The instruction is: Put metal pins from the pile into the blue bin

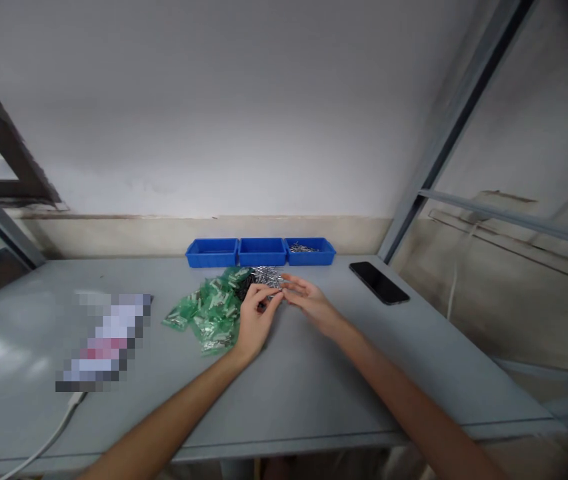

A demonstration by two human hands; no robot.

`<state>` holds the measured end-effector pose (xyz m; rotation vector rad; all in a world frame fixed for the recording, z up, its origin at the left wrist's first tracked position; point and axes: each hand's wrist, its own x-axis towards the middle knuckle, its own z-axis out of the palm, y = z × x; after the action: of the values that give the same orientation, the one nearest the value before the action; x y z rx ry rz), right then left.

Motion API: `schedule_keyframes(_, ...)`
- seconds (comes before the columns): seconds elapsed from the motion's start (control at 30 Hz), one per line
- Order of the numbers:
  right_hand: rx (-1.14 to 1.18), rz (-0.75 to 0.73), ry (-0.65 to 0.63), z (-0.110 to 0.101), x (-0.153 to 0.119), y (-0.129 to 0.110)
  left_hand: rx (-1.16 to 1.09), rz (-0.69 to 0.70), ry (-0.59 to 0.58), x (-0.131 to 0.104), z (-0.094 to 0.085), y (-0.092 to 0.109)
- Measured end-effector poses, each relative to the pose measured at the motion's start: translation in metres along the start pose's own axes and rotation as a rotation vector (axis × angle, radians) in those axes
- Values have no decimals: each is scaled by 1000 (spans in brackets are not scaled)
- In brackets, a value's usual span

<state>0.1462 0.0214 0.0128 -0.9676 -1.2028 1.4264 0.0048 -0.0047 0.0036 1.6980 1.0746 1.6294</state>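
Note:
My left hand (254, 323) and my right hand (314, 308) meet above the table, thumbs and forefingers pinched together at nearly the same spot. Whatever lies between the fingertips is too small to make out. Just behind the hands is a loose pile of thin silvery metal pieces (267, 273), like pins or screws. Small black pieces (245, 288) lie at its left side, partly covered by my left hand. A heap of small green plastic bags (214, 310) with light-coloured pieces inside spreads out to the left of my left hand.
Three blue bins stand in a row at the back: left (213, 259), middle (263, 257), and right (324, 256), the last with metal pieces inside. A black phone (379, 283) lies right on the grey table (314, 400). A blurred-out device (109, 340) with a white cable (54, 433) is left.

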Motion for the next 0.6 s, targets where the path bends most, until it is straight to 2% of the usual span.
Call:
schedule_keyframes(0.07,-3,12,-43,1,-2,-1,3,5,7,1,-1,1)
schedule_keyframes(0.2,-93,-11,-29,3,-4,-6,39,14,11,2,-3,1)
schedule_keyframes(0.33,-203,-70,-42,3,-3,-7,101,34,-45,2,-3,1)
schedule_keyframes(0.43,-225,-81,2,3,-2,-4,123,42,-72,1,-2,0)
schedule_keyframes(0.6,-206,-93,104,5,-3,-7,121,43,-31,2,-3,0)
